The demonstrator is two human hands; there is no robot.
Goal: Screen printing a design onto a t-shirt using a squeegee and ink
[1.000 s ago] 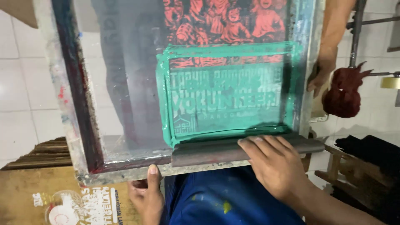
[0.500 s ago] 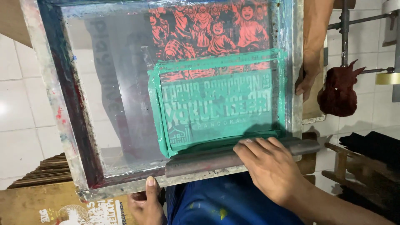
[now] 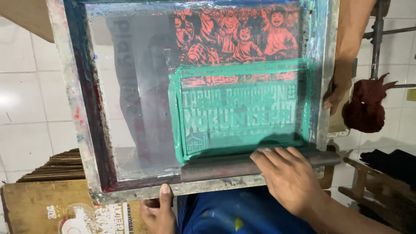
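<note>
- Presently, the squeegee lies at the near edge of the screen, across the frame's bottom rail.
- Green ink covers the lettered stencil; the red print above it is bare. Judged: ink spread, pass at its near end.
- Right hand lies flat on the squeegee, pressing it.
- Left hand grips the frame's near rail, thumb on top.
- Another person's hand holds the far-right rail.

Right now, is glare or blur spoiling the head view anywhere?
Head view: mostly sharp; soft sheen on the screen frame's mesh at left, bright glare on the white floor tiles, and shadow under the right hand on the squeegee.
</note>
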